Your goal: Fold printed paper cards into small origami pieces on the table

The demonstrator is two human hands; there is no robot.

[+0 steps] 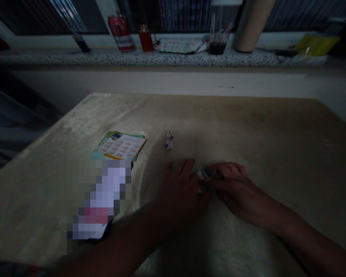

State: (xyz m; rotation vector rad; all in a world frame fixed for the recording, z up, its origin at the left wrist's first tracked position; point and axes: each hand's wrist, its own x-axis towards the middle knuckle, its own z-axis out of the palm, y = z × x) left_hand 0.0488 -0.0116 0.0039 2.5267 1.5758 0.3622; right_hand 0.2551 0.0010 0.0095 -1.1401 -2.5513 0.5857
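Both my hands rest on the beige table (248, 127) near its front middle. My left hand (180, 190) lies with fingers pressed down on a small piece of printed paper (203, 173). My right hand (233, 186) meets it from the right, its fingers pinching the same paper. Most of the paper is hidden under the fingers. A small folded paper figure (169, 139) stands alone a little beyond my left hand.
A stack of printed paper sheets (119, 147) lies to the left. In front of it lies a phone (99, 204), its screen blurred out. The stone window sill (161, 57) behind holds a red can (121, 32), a small red jar (145, 38), a cup (219, 34) and a paper roll (252, 25).
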